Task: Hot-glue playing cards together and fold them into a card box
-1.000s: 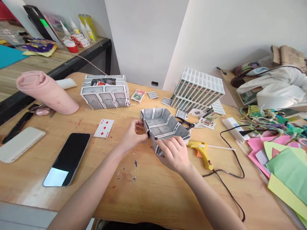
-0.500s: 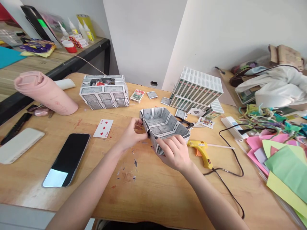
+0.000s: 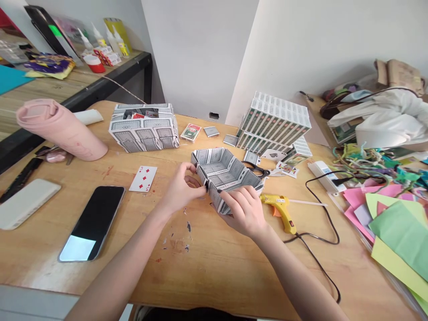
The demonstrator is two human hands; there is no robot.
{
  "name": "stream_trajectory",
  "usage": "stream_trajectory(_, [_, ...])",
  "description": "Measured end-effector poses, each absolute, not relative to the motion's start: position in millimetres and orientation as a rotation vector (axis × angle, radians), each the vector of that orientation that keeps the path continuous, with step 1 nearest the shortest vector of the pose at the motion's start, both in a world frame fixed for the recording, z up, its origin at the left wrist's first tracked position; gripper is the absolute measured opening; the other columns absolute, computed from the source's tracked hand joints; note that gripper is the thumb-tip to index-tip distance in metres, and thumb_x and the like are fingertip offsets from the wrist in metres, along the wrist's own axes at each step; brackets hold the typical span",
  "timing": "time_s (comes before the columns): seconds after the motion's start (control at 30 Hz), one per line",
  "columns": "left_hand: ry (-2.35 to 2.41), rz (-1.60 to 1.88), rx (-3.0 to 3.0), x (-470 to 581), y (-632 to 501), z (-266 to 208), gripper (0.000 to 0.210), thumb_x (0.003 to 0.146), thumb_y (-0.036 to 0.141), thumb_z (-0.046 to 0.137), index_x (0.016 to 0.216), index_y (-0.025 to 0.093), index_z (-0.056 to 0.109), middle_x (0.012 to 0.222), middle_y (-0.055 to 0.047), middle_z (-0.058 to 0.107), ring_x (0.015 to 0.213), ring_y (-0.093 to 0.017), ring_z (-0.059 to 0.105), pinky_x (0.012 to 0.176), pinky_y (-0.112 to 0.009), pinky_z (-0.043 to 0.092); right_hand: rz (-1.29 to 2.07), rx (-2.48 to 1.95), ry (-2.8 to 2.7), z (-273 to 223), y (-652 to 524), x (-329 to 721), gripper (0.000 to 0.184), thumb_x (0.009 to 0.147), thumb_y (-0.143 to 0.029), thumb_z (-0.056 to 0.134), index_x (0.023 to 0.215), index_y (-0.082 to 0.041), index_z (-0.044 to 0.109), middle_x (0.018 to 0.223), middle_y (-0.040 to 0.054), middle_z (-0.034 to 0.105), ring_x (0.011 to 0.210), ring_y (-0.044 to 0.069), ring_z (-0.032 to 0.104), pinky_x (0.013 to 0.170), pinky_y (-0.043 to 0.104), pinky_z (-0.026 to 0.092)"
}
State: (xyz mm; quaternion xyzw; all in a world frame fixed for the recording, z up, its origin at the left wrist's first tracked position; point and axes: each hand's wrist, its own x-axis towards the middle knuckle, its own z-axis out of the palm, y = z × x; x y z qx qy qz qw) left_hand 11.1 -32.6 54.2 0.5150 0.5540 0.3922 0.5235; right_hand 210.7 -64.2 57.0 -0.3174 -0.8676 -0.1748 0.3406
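Note:
An open-topped box made of playing cards (image 3: 224, 174), patterned backs showing, is between my hands at the middle of the table. My left hand (image 3: 183, 187) pinches its left wall, thumb near the front-left corner and fingers along the outer side. Over the front wall my right hand (image 3: 245, 209) is closed, thumb at the rim near that corner and fingers curled over the edge. The box's underside and the right fingertips are hidden. A yellow glue gun (image 3: 281, 207) lies just right of the box, and scissors (image 3: 257, 169) rest behind it.
A closed card-built box (image 3: 145, 133) and a stack of card decks (image 3: 270, 122) stand at the back. A phone (image 3: 93, 223), a playing card (image 3: 143, 179) and a pink tumbler (image 3: 63, 129) are on the left. The glue gun's cord (image 3: 324, 263) and coloured paper (image 3: 397, 236) occupy the right.
The box and my hands have shifted very slightly left in view. Both hands keep their grip on the box, and the other items look unchanged.

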Motion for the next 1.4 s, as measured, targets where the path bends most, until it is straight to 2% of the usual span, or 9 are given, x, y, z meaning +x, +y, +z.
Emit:
stream_trajectory(0.2, [1.452, 1.104, 1.282, 23, -39, 57, 0.047, 0.06, 0.024, 0.069, 0.099, 0.022, 0.044, 0.077, 0.004, 0.057, 0.066, -0.014, 0.062, 0.057, -0.024, 0.046, -0.394, -0.818, -2.201, 62, -62, 207, 0.035, 0.082, -0.015, 0.063, 0.115, -0.014, 0.052, 0.075, 0.0025, 0.066, 0.068, 0.017, 0.057, 0.062, 0.032, 0.039])
stream_trajectory(0.3, [1.493, 1.145, 1.299, 24, -41, 63, 0.047, 0.06, 0.024, 0.069, 0.099, 0.022, 0.043, 0.078, 0.004, 0.057, 0.062, -0.013, 0.061, 0.055, -0.024, 0.045, -0.376, -0.807, -2.171, 65, -60, 206, 0.033, 0.084, -0.019, 0.063, 0.114, -0.014, 0.052, 0.074, 0.0033, 0.065, 0.068, 0.017, 0.058, 0.062, 0.032, 0.039])
stream_trajectory(0.47, [1.56, 0.996, 1.358, 19, -41, 80, 0.043, 0.061, 0.026, 0.069, 0.097, 0.022, 0.047, 0.061, 0.008, 0.055, 0.051, -0.013, 0.057, 0.049, -0.025, 0.041, -0.36, -0.825, -2.156, 66, -59, 205, 0.032, 0.084, -0.02, 0.062, 0.114, -0.015, 0.051, 0.074, 0.003, 0.064, 0.067, 0.017, 0.057, 0.061, 0.031, 0.038])
stream_trajectory(0.6, [1.617, 0.953, 1.395, 18, -41, 86, 0.042, 0.06, 0.025, 0.07, 0.096, 0.023, 0.049, 0.054, 0.009, 0.055, 0.049, -0.015, 0.057, 0.052, -0.026, 0.042, -0.361, -0.818, -2.139, 65, -60, 203, 0.036, 0.084, -0.021, 0.063, 0.117, -0.015, 0.049, 0.073, 0.0027, 0.065, 0.067, 0.018, 0.057, 0.061, 0.031, 0.038])
stream_trajectory(0.87, [1.757, 0.997, 1.498, 20, -38, 75, 0.042, 0.058, 0.028, 0.071, 0.095, 0.022, 0.051, 0.074, 0.003, 0.058, 0.06, -0.016, 0.057, 0.061, -0.031, 0.042, -0.341, -0.775, -2.138, 65, -60, 200, 0.042, 0.083, -0.019, 0.066, 0.12, -0.012, 0.048, 0.072, 0.0021, 0.067, 0.066, 0.017, 0.059, 0.061, 0.032, 0.041])
stream_trajectory(1.03, [1.741, 1.072, 1.49, 22, -38, 73, 0.041, 0.057, 0.026, 0.072, 0.093, 0.022, 0.052, 0.077, 0.003, 0.058, 0.059, -0.014, 0.056, 0.061, -0.03, 0.042, -0.323, -0.778, -2.146, 64, -60, 202, 0.047, 0.083, -0.021, 0.065, 0.126, -0.013, 0.046, 0.073, 0.0017, 0.066, 0.069, 0.017, 0.059, 0.062, 0.032, 0.041])
stream_trajectory(1.2, [1.506, 1.031, 1.339, 16, -40, 77, 0.046, 0.061, 0.027, 0.073, 0.1, 0.022, 0.049, 0.071, 0.003, 0.061, 0.061, -0.015, 0.061, 0.057, -0.028, 0.047, -0.319, -0.799, -2.131, 64, -59, 205, 0.044, 0.084, -0.023, 0.066, 0.122, -0.013, 0.049, 0.072, 0.002, 0.065, 0.068, 0.018, 0.058, 0.062, 0.032, 0.041])
stream_trajectory(1.4, [1.355, 0.928, 1.277, 0, -35, 77, 0.049, 0.063, 0.027, 0.077, 0.104, 0.021, 0.051, 0.082, -0.001, 0.068, 0.071, -0.017, 0.067, 0.066, -0.031, 0.054, -0.307, -0.8, -2.139, 65, -58, 206, 0.042, 0.084, -0.023, 0.065, 0.122, -0.013, 0.049, 0.073, 0.0029, 0.065, 0.069, 0.018, 0.059, 0.062, 0.032, 0.04])
